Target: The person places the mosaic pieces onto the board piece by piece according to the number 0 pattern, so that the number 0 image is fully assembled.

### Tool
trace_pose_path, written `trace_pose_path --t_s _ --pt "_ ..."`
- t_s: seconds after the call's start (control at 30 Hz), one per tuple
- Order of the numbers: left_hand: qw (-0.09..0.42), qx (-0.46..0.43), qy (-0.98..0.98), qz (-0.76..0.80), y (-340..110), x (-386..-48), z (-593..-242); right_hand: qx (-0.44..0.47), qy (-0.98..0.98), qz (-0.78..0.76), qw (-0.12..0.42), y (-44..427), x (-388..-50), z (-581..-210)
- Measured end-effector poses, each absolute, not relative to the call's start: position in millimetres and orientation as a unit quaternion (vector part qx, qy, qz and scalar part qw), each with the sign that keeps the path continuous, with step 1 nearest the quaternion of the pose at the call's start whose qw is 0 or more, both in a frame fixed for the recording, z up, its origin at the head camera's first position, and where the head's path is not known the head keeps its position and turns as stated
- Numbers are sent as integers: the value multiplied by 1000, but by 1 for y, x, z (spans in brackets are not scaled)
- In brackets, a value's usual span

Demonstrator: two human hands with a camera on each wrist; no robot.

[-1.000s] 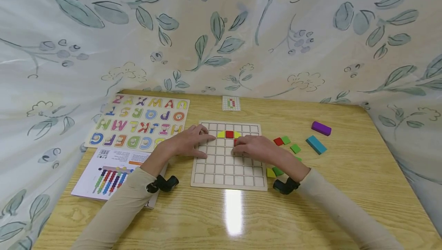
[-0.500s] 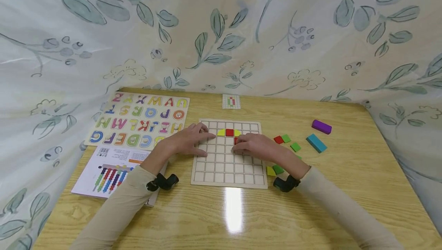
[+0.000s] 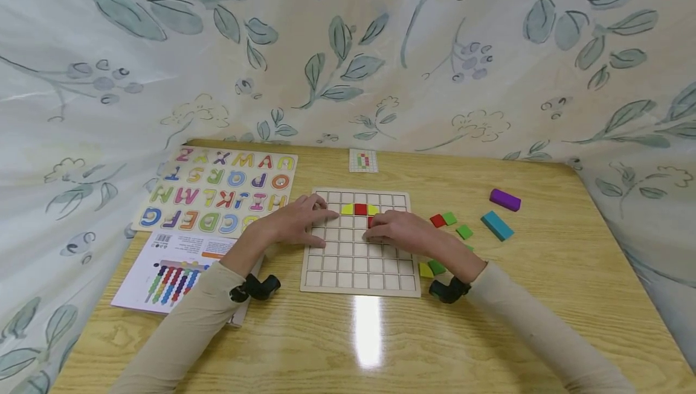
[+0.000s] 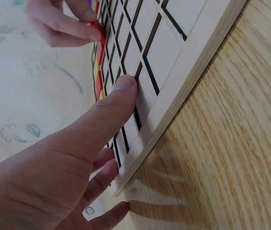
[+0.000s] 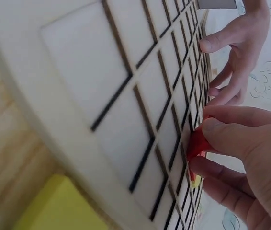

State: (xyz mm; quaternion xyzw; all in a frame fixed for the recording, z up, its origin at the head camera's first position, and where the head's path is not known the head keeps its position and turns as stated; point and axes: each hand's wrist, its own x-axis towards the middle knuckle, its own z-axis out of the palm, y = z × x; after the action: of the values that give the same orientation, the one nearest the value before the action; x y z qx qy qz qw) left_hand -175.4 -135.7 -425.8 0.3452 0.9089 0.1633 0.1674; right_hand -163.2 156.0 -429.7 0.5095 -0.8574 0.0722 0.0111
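Observation:
A pale wooden grid board [image 3: 361,280] lies in the middle of the table in the head view. In one of its far rows, a red square tile [image 3: 360,209] sits between two yellow pieces, the left yellow piece [image 3: 347,209] being plainly visible. My right hand [image 3: 401,228] pinches a red tile [image 5: 198,143] between thumb and fingertips, down at the grid just nearer than the right yellow piece; the fingers hide part of it. My left hand [image 3: 296,221] rests at the board's left edge, thumb on the grid [image 4: 125,86], fingers spread and holding nothing.
Right of the board lie loose tiles: a red one [image 3: 437,220], a yellow one [image 3: 426,270] and several green ones [image 3: 464,232]. Farther right are a purple block [image 3: 505,200] and a blue block [image 3: 497,225]. A pattern card [image 3: 363,161], alphabet board [image 3: 294,170] and printed box [image 3: 136,288] surround the board.

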Motion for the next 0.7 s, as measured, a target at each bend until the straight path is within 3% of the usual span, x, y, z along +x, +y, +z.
trace_pose_path --t_s 0.7 --pt "182 346 908 149 -136 -174 -424 457 -881 58 107 154 -140 -444"
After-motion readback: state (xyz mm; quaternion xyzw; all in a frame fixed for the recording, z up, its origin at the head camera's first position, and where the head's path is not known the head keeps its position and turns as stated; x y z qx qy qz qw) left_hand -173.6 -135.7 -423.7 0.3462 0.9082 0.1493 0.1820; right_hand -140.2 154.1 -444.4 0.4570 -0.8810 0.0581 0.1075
